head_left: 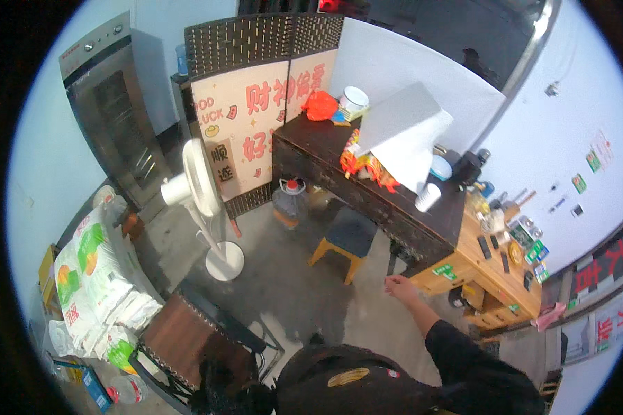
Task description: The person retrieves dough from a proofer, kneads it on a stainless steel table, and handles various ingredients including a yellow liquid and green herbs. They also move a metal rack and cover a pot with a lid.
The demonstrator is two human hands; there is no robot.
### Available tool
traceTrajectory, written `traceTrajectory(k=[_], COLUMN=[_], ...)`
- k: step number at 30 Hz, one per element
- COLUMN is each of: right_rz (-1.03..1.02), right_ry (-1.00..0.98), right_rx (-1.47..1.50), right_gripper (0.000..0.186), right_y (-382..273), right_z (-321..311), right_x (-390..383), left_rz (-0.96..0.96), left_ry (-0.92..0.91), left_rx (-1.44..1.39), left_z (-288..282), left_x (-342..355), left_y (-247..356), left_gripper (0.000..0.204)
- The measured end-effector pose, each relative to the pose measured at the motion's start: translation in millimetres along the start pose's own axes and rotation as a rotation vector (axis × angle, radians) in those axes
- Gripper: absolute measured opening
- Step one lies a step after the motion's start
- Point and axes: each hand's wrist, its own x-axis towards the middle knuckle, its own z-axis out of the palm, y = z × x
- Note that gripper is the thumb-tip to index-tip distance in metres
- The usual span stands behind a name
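My right hand (pixel 400 287) reaches forward from a black sleeve, its fingers loosely bent and slightly apart, with nothing seen in them. It hangs in the air near the front of the light wooden cabinet (pixel 432 280) and the dark desk (pixel 311 153). A low stool (pixel 351 232) with a dark seat and yellow legs stands to the left of this hand. My left hand does not show; a dark, blurred shape covers part of the brown chair (pixel 190 339) at lower left. On the desk lie a large white sheet-like piece (pixel 408 131) and red-orange packets (pixel 367 166).
A white standing fan (pixel 225 261) is on the floor ahead, before a folding screen (pixel 239 93). White sacks (pixel 100 270) are piled at left, near a tall metal cabinet (pixel 114 104). A large clear bottle (pixel 290 204) stands beside the desk. Phones and small items lie on the wooden cabinet.
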Motion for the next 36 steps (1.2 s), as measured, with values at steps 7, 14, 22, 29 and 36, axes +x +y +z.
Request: traceTrajectory(k=[7, 14, 22, 29, 36], right_rz=[-0.405, -0.466, -0.686, -0.673, -0.739], right_ry=[-0.163, 0.419, 0.574, 0.351, 0.265], right_rx=[-0.218, -0.34, -0.681, -1.195, -1.238], right_gripper=[0.019, 0.025, 0.018, 0.016, 0.019], right_y=[-179.6, -372.3, -426.9, -410.8, -421.4], right_z=[40.7, 35.4, 4.9, -23.3, -33.9], right_x=[275.8, 593.7, 828.3, 895.9, 899.7], left_rz=[0.162, -0.029, -0.04, 0.397, 0.773], left_ry=[0.007, 0.144, 0.493, 0.526, 0.227], left_rx=[-0.214, -0.303, -0.758, -0.654, -0.295], left_z=[-17.3, -26.1, -43.6, -133.6, -172.7], left_x=[117.4, 169.8, 174.6, 312.7, 380.3], left_y=[233.3, 337.8, 448.4, 639.1, 958.0], left_gripper=[0.022, 0.019, 0.016, 0.016, 0.022])
